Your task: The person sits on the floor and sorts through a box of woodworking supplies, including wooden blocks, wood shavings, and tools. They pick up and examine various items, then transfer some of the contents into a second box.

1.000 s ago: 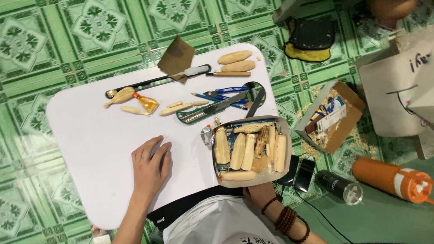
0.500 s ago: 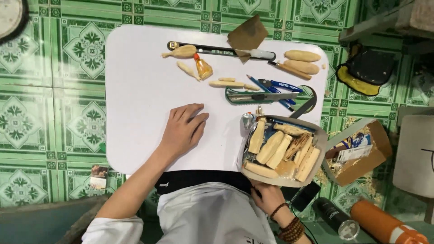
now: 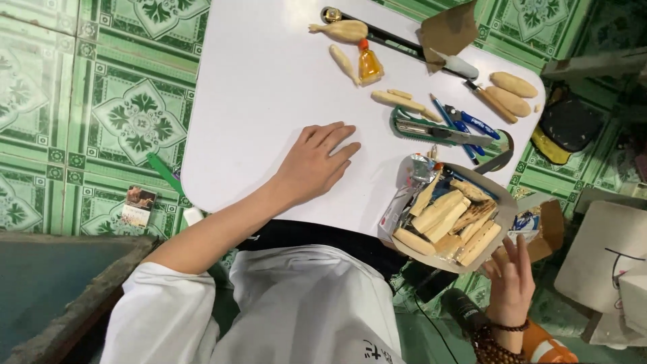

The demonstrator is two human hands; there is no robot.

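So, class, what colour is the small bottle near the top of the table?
Amber-orange with a red cap: the small bottle, shown in the head view.

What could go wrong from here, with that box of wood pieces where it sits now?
The box of wood pieces overhangs the white table at its near edge, with the right hand at its underside; if that hand shifts, it may tip and spill. The left hand lies flat on the table, close to the utility knife; a careless sweep could meet it. The small amber bottle could be knocked over.
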